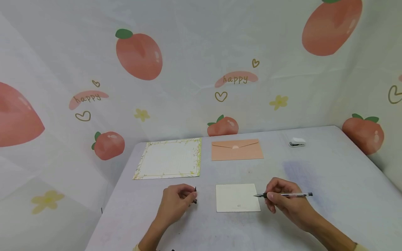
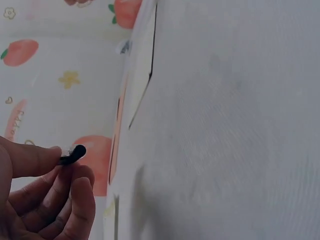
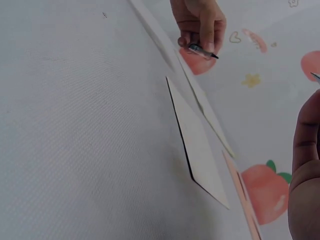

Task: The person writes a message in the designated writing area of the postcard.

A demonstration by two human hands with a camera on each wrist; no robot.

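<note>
**pen tip at the card's right edge, cap off to the left**

right hand (image 1: 284, 202) grips the pen (image 1: 287, 195), fingers curled round the barrel. the pen's long axis runs about 3-to-9 o'clock, nearly level, tip pointing to 9 and sitting right at the right edge of the small white card (image 1: 237, 197). can't tell whether the tip touches the paper or hovers just over it.

left hand (image 1: 176, 202) pinches the black pen cap (image 1: 195, 195) between thumb and fingers, just off the card's left edge at its 9 o'clock, apart from it. the left wrist view shows the cap end poking out past the thumb.

the card lies flat on the worktop (image 1: 329, 174) between the two hands, long side running left-right. right hand is the nearer one to the writing surface; i'd judge any stroke goes from that right edge toward 9.

at the card's 12 o'clock: the pink envelope (image 1: 237, 150), flap shut. at 11 o'clock: the bordered letter sheet (image 1: 169, 158). well apart at 1-2 o'clock: a small white object (image 1: 297, 142), too small to identify.
</note>
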